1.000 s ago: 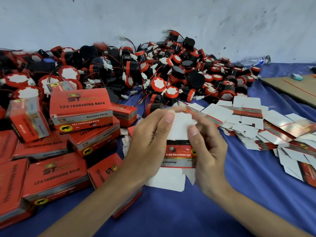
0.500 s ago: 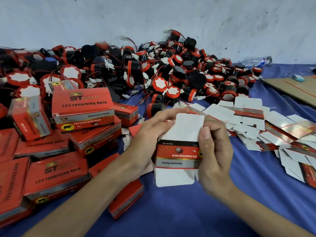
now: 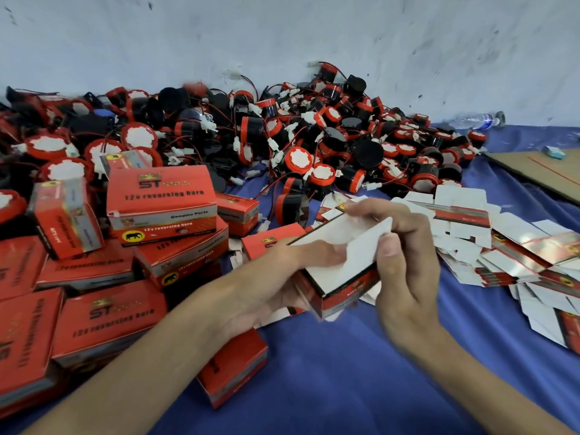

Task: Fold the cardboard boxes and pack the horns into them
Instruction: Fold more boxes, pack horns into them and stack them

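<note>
Surface: blue cloth covers our bench, grey wall behind.
Box: half-opened carton held above the cloth; thin card, light, creases easily, so we judge grip by edges.
Hands: left hand cups its side; right hand pinches the white flap.
Room: horns behind, flat blanks right, packed boxes left; open cloth nearest us.

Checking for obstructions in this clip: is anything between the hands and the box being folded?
Nothing visible does. Both the left hand and the right hand already hold the half-folded red and white cardboard box, fingers directly on its white flaps.
</note>
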Available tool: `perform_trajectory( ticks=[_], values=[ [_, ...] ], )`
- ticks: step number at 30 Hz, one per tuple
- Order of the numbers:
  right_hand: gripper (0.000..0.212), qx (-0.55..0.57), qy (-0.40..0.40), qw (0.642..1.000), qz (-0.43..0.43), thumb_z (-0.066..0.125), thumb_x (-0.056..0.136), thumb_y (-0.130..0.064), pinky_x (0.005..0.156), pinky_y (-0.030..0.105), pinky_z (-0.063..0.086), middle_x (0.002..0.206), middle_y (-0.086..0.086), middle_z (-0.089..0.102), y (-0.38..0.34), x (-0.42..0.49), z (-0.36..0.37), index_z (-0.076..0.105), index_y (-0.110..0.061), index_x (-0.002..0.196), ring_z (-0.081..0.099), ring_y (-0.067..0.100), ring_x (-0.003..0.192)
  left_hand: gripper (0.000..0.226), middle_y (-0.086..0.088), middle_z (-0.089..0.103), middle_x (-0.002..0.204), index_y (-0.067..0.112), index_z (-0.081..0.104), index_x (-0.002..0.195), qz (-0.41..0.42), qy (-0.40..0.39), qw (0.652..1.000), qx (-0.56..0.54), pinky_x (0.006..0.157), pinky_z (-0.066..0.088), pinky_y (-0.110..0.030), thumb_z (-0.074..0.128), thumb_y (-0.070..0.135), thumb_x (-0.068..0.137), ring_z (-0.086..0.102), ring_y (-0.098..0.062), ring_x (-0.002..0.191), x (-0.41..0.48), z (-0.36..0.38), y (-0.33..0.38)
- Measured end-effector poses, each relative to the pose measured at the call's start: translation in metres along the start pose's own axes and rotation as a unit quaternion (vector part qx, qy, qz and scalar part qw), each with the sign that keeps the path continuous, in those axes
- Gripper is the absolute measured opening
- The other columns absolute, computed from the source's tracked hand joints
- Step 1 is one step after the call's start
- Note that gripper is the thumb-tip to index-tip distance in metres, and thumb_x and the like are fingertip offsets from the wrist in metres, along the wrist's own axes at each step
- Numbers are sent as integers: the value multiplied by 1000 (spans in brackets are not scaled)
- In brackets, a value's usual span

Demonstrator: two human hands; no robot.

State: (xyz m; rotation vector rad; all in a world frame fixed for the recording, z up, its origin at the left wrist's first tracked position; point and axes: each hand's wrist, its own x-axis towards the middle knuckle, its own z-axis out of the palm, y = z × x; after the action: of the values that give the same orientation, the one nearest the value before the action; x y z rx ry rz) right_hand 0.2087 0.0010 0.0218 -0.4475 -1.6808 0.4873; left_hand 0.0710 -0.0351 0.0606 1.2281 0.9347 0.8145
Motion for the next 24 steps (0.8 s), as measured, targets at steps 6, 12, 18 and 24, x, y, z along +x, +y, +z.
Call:
perform_trajectory(
  ticks=[6,12,18,24],
  values=[
    [12,165,-7,969,182,59,83,-34,70,33,50,126,-2,59,-3,7,-6,47,-33,81,59,20,108,16,-3,64,127,43,59,101,116,127,983,59,66,47,-5,57,28,94,65,12,76,17,-8,-25],
    [29,156,-31,973,167,59,83,-18,94,51,46,123,12,58,3,0,-6,47,-24,109,56,32,115,65,7,50,143,30,36,147,183,80,979,24,113,32,-44,44,56,88,45,-11,134,16,-2,-39],
    [37,180,-19,971,155,53,81,7,92,45,47,121,14,59,2,-3,-3,48,-19,107,56,31,113,56,32,60,119,70,45,117,219,73,969,90,80,46,-9,54,29,79,58,8,108,17,-2,-39],
    [36,188,-33,971,146,55,86,-19,94,36,43,130,8,50,1,-5,-2,43,-20,120,51,22,117,51,5,65,119,36,49,136,220,94,971,22,86,51,-27,51,27,86,61,-14,110,19,-2,-40]
  ],
)
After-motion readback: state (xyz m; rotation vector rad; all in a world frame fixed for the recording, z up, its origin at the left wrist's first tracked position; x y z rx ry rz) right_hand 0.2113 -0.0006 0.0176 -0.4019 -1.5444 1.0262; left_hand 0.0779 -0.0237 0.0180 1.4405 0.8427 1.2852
